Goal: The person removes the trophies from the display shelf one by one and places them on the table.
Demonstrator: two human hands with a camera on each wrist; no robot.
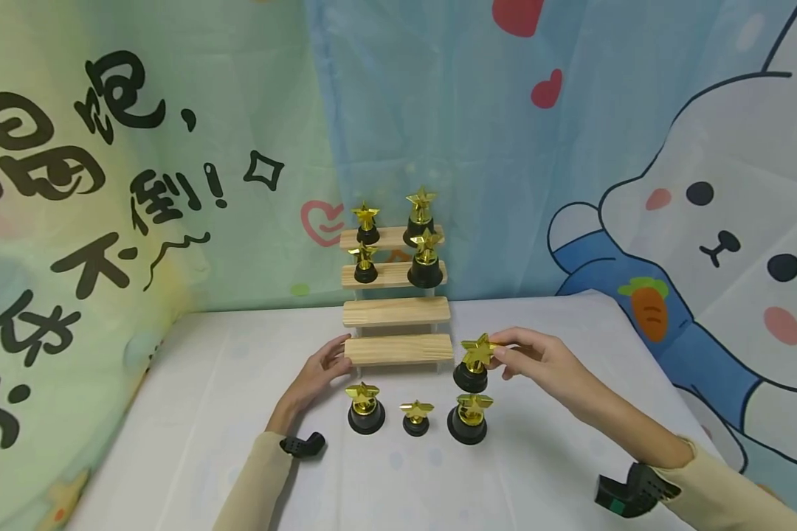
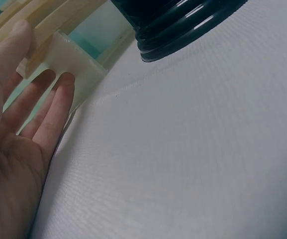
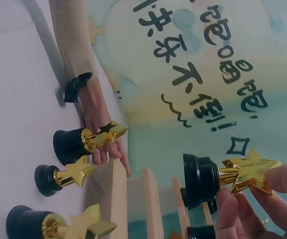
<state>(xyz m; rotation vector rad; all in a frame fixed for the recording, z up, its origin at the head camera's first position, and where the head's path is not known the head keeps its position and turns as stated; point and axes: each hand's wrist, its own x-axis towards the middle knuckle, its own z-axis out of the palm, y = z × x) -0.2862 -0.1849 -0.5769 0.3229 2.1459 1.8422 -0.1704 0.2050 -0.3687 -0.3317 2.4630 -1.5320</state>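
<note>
My right hand (image 1: 531, 352) pinches a gold star trophy (image 3: 252, 172) by its star, thumb and fingertips on the points. Its black base hangs beside the right end of a tiered wooden display stand (image 1: 398, 349). At the stand's left end, my left hand (image 1: 322, 372) holds the end of the lowest step, with the thumb (image 2: 16, 47) on the board and straighter fingers by the pale side panel (image 2: 78, 67). Three more trophies stand in front: a left one (image 1: 365, 413), a small middle one (image 1: 415, 420) and a right one (image 1: 470, 422).
Two trophies stand on the top step (image 1: 392, 237) and two on the step below (image 1: 390, 276). The two lower steps show bare wood. A white cloth (image 1: 239, 354) covers the table, and a printed curtain (image 1: 252, 243) hangs right behind the stand.
</note>
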